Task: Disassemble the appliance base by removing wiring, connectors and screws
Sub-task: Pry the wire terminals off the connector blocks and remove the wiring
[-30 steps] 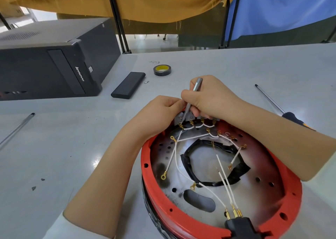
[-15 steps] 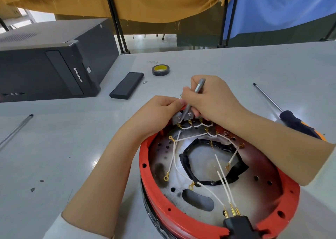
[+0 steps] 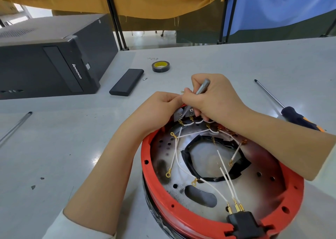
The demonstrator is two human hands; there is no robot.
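Observation:
The round appliance base (image 3: 154, 180) with a red rim lies upside down near me on the table. White wires (image 3: 175, 153) with gold ring terminals run across its metal plate to a black plug connector (image 3: 241, 220) at the near rim. At the far rim sits a terminal block (image 3: 179, 116). My right hand (image 3: 214, 98) grips a thin grey screwdriver bit (image 3: 201, 87), its tip down on the terminal block. My left hand (image 3: 156, 109) curls over the rim and holds the block's left side.
A black computer tower (image 3: 54, 66) stands far left. A flat black case (image 3: 127, 82), a tape roll (image 3: 161, 66) and a small loose screw (image 3: 145, 79) lie behind the base. A long screwdriver (image 3: 283, 107) lies at the right, a metal rod (image 3: 16, 126) at the left.
Both hands stayed at the terminal block; the right hand has turned slightly with the bit. The view has shifted a little.

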